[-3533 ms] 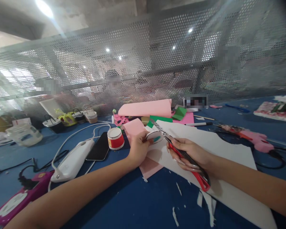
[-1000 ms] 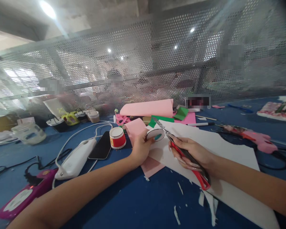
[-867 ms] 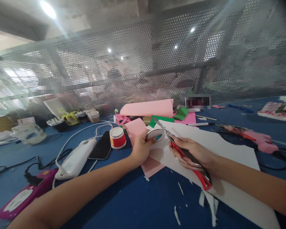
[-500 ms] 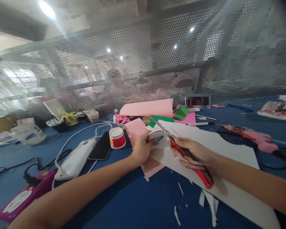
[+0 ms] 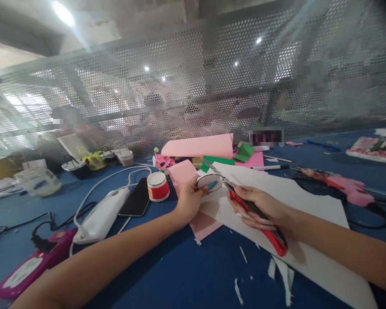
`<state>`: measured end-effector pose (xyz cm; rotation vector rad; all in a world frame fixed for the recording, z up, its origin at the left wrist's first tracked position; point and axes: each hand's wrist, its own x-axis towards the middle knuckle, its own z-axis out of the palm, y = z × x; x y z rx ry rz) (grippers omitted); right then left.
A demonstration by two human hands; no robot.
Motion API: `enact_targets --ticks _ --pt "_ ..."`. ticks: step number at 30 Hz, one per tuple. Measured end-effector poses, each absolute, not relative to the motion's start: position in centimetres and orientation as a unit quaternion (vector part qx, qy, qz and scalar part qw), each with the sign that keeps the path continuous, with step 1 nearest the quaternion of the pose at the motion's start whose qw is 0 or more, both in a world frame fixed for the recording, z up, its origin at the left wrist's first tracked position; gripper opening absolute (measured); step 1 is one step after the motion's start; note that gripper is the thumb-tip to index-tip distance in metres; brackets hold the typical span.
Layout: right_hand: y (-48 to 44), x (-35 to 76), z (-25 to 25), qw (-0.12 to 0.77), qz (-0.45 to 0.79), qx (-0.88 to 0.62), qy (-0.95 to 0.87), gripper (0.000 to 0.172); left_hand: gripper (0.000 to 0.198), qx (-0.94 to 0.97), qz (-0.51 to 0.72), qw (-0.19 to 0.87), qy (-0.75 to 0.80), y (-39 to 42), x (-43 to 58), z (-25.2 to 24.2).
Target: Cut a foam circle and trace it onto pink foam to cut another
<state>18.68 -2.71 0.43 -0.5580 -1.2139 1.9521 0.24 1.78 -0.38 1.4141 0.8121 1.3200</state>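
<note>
My left hand (image 5: 189, 199) pinches a small white disc (image 5: 209, 181) with a dark rim line. Its teal thumbnail lies over the disc's face. In my right hand (image 5: 260, 206) is a red-and-black utility knife (image 5: 275, 240), fingers wrapped around the handle. The long blade points up and left, close to the disc's right edge; I cannot tell whether they touch. Below both hands lie a large white sheet (image 5: 309, 214) and a pink sheet (image 5: 209, 225). A red-and-white paper cup (image 5: 158, 189) stands upside down left of my left hand.
Left are a black phone (image 5: 135, 199), a white power strip (image 5: 103, 214) and a purple plug box (image 5: 32, 264) with cables. A pink glue gun (image 5: 350, 186) and a marker (image 5: 272, 167) lie right. Paper scraps (image 5: 286, 277) lie in front; a perforated metal screen (image 5: 193, 98) stands behind.
My left hand has drawn the disc slightly left and tilted it a little. The knife's blade has shifted slightly left too. Everything else stays put.
</note>
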Motion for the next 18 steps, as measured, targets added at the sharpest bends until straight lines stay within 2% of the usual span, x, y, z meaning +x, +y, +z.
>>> enact_targets --ticks 8,18 --pt "-3.00 18.63 0.60 0.379 0.761 -0.212 -0.482 0.027 0.021 0.629 0.488 0.495 0.347 1.60 0.05 -0.62" --pt "-2.85 18.56 0.56 0.382 0.748 -0.241 -0.485 0.029 0.022 0.612 0.542 0.451 0.357 1.69 0.11 -0.53"
